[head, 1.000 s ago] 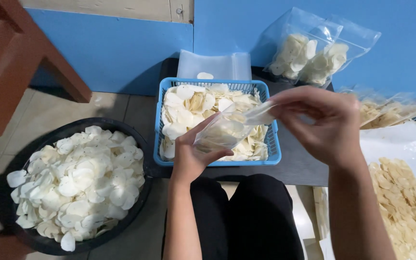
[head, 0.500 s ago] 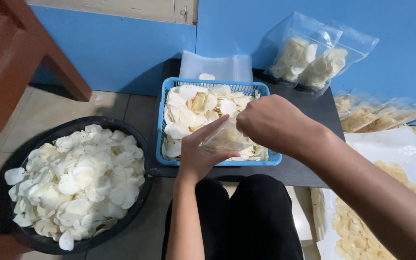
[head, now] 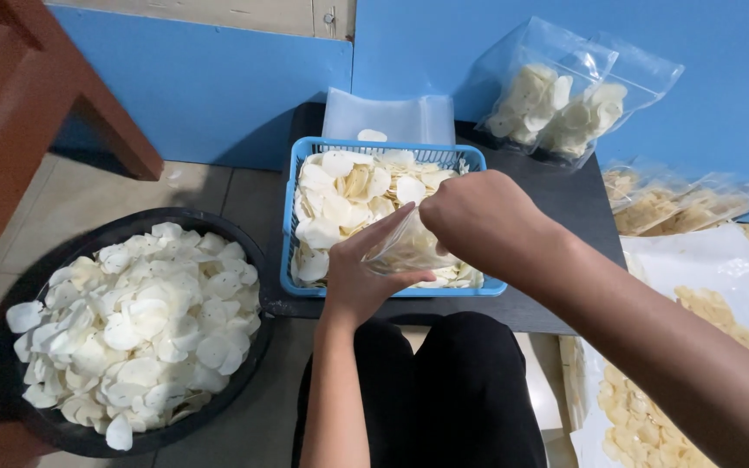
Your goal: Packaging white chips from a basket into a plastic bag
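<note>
The left hand (head: 359, 279) pinched a clear plastic bag (head: 409, 250) in its grip above the blue basket (head: 289, 227) of pale chips, mouth held wide so the right hand (head: 477, 218), fingers bunched, could reach inside.

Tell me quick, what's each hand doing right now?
Left hand: gripping the clear plastic bag over the blue basket.
Right hand: closed at the bag's mouth; contents hidden.

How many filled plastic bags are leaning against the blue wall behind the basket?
2 filled bags: one at the upper right behind the blue basket, the other beside it on its right. More packed bags lie farther right, partly cut off.
</note>
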